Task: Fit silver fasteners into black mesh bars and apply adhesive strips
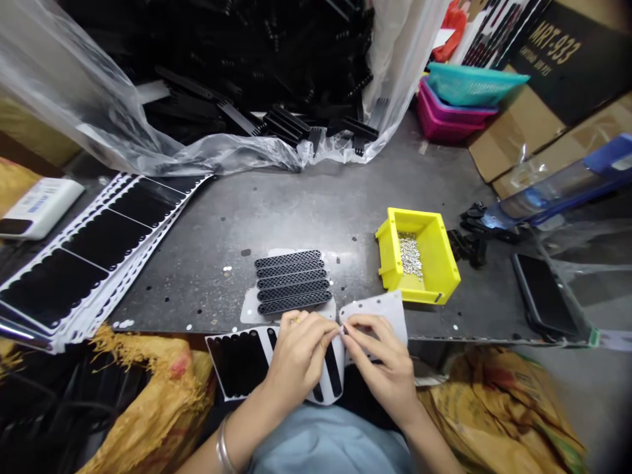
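Head view: left hand (299,352) and right hand (382,361) pinch narrowly, fingertips (330,335) almost meeting beside a white backing sheet (378,313); anything held is too small to tell.

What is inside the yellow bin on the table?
The yellow bin holds a heap of small silver pieces on its floor. Its right wall hides part of the floor, so I cannot see there.

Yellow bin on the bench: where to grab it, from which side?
Pinch the top rim of the near wall of the yellow plastic bin, coming from the person's side with the right hand. That seems best: the thin wall gives a clean edge, black parts crowd its right end, and loose silver pieces lie open inside, so keep it level.
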`<state>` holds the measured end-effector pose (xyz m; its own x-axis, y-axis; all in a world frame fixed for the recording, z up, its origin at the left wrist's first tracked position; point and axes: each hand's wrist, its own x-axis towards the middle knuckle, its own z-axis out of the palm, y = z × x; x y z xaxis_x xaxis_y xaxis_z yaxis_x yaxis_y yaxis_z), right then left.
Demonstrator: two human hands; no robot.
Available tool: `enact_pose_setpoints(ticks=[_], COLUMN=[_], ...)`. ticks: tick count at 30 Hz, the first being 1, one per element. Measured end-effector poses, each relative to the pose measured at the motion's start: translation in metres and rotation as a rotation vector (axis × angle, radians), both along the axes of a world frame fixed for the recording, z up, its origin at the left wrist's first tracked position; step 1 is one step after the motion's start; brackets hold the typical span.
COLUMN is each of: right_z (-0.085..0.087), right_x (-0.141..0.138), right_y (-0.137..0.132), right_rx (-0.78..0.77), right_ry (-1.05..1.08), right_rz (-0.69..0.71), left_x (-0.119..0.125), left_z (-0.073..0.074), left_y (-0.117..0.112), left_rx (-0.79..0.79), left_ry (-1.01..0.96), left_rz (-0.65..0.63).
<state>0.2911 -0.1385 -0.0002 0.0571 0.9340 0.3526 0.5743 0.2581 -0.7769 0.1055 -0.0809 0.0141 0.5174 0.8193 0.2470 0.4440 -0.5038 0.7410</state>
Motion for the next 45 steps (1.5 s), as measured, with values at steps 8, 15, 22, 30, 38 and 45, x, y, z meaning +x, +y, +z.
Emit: enact_pose_setpoints(ticks=[8,15,22,30,38,45], right_z=[0.031,0.02,0.013,0.015,0.027,0.032], right_x=[0.023,-0.053,-0.07,-0.073,-0.049,-0.022], right_y=[0.014,0.088,0.099,0.101,0.098,0.092], right_rx=[0.033,0.197,0.197,0.136,0.028,-0.033], right_ry=[0.192,-0.3,-0.44,-0.464,-0.472,-0.246], right_rz=[-0.237,0.429,0.504,0.531,0.502,0.401], left_x=[-0.006,-0.078,-0.091,-0.088,-0.086,-0.09], left_z=[-0.024,-0.009,-0.013,-0.015,-0.015,-0.017], left_y=[-0.003,0.01,0.018,0.019,0.028,0.031], left_rx=[0.36,0.105,-0.213,-0.275,-0.3,-0.271], left_ry=[0.075,0.153,0.088,0.038,0.064,0.078], left_rz=[0.236,0.614,0.564,0.551,0.547,0.547])
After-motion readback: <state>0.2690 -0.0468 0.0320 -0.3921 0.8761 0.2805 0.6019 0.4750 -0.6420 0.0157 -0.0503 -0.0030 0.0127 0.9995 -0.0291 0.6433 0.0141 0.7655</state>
